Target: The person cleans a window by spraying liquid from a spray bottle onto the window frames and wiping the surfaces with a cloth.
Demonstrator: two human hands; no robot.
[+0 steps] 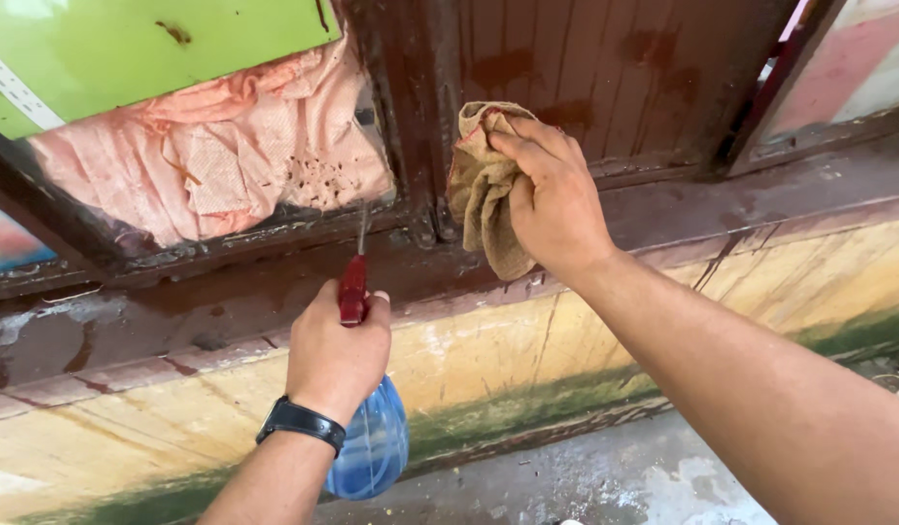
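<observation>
My left hand (335, 350), with a black watch on the wrist, grips a spray bottle (372, 447) that has a clear blue body and a red nozzle (353, 289). A thin jet of liquid rises from the nozzle toward the dark brown window frame (415, 146). My right hand (556, 199) presses a crumpled tan cloth (481, 190) against the frame's upright post, beside a brown wooden shutter (586, 68).
Pink fabric (226, 156) fills the left window pane under a green board (129, 49). A wet brown sill (177, 311) runs across, above a yellow wall (488, 360) with green mould at its base. Grey concrete ground (615, 476) lies below.
</observation>
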